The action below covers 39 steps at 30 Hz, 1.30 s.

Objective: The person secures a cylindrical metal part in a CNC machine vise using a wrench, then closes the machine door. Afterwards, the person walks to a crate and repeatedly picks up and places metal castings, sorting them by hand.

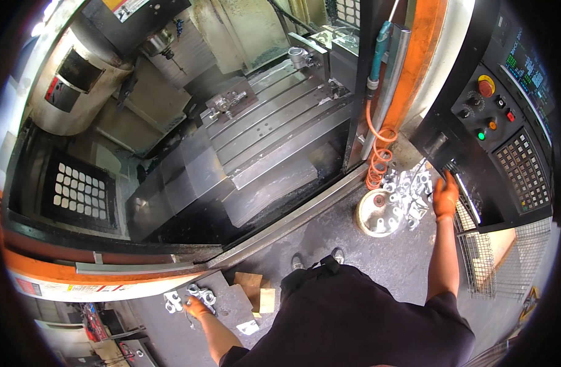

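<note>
My left hand (198,307), in an orange glove, is down at the lower left among silver metal parts (172,301) on a grey surface. Its fingers close on one of these parts, which is mostly hidden by the glove. Far to the right, my right hand (445,194), also gloved in orange, is raised beside the lower edge of the machine's control panel (507,165). Its fingers are stretched out and apart, with nothing visible in them. Many more silver metal parts (415,189) lie in a heap to the left of this hand.
Ahead is the open milling machine with a slotted table (274,125), a vise-like fixture (227,105) and a spindle (161,46). An air gun (379,55) hangs on a coiled orange hose (380,153) above a round bucket (361,215). A wire basket (525,260) stands right; cardboard (248,286) lies left.
</note>
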Available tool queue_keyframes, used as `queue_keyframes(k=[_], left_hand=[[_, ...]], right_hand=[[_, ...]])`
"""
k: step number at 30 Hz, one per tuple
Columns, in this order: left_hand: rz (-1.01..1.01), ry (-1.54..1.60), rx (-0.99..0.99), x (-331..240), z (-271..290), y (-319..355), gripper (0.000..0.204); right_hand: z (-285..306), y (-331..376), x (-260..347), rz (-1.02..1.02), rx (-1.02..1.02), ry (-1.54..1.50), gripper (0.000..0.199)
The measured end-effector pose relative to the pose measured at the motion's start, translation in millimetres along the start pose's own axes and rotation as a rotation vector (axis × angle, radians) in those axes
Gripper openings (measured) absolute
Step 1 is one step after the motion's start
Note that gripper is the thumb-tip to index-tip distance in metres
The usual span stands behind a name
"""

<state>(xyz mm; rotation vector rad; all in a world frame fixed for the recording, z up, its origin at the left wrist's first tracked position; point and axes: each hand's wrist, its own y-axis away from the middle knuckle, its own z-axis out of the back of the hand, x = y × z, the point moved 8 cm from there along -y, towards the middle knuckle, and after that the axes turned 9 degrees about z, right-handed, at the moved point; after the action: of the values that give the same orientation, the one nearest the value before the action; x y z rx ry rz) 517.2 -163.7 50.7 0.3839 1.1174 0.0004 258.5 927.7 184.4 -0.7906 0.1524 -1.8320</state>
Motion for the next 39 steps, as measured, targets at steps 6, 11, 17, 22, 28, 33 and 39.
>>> queue_keyframes(k=[6,11,17,22,28,33,39], left_hand=[[-0.418,0.162,0.118,-203.6,-14.5,14.3,0.082],[-0.530,0.024,0.351,-271.1,-15.4,27.5,0.069],[-0.472,-0.142,-0.304,-263.9,53.6,8.1,0.070],[-0.631,0.169,0.558,-270.2,-17.5,33.5,0.061],[-0.598,0.536,0.496,-272.3,-82.3,12.7,0.043],[-0.465,0.620,0.468,-275.4,-88.1,19.9,0.034],[-0.640,0.437,0.535,-267.4,-108.2,41.5,0.052]], right_hand=[[-45.9,-124.8,171.7,0.157,0.011,-0.486,0.061],[-84.2,-179.5,246.3,-0.021,0.106,-0.831,0.035],[-102.2,-191.1,229.5,0.003,0.032,-0.852,0.023],[-104.4,-195.2,218.0,-0.036,-0.008,-0.797,0.025],[-122.2,-188.4,225.2,-0.047,0.035,-0.874,0.025],[-132.2,-160.7,255.2,-0.062,0.101,-0.890,0.024],[-120.8,-99.6,339.9,-0.020,0.173,-0.934,0.022]])
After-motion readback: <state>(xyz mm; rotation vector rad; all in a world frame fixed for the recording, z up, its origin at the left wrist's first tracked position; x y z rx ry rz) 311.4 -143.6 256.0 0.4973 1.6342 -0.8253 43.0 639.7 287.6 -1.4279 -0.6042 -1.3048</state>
